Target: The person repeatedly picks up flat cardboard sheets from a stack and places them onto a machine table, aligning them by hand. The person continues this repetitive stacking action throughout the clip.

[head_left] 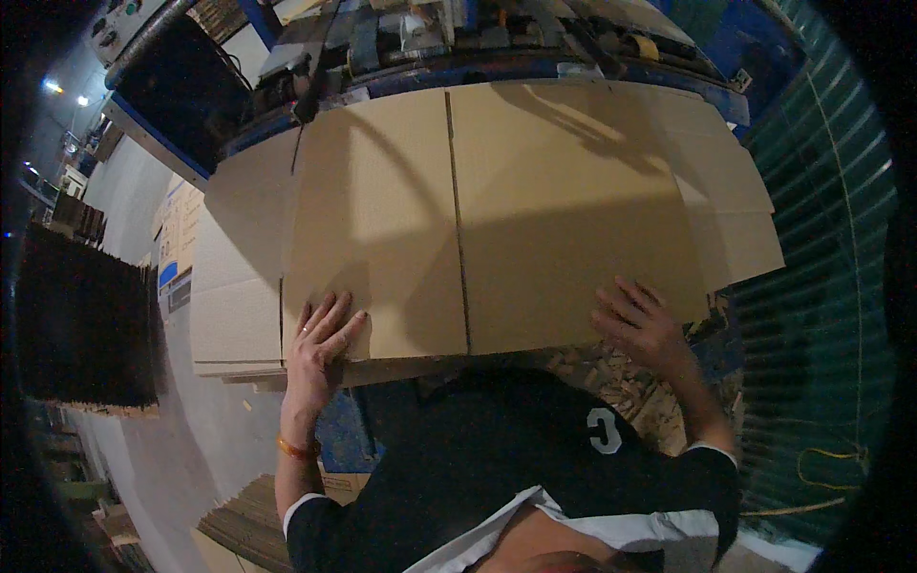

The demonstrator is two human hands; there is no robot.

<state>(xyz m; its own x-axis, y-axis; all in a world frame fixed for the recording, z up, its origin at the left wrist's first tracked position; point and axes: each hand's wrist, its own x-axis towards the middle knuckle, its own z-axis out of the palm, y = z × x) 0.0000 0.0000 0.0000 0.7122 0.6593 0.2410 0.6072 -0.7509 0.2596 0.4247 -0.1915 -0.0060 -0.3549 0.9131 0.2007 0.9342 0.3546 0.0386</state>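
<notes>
A wide flat cardboard sheet (564,220) lies in front of me, with a dark slot line running down its middle and slotted flaps at both ends. Its far edge meets the blue machine (478,72). My left hand (325,334) rests on the near left part of the sheet, fingers spread. On the near right part lies my right hand (638,320), its fingers also stretched out and slightly blurred. Neither hand grips anything. Under the sheet's near left edge, more cardboard layers (267,378) show.
Dark stacked cardboard (86,325) stands on the grey floor at left, and another stack (244,520) sits at lower left. Cardboard scraps (621,387) are heaped below the near edge. A green corrugated wall (812,229) closes the right side.
</notes>
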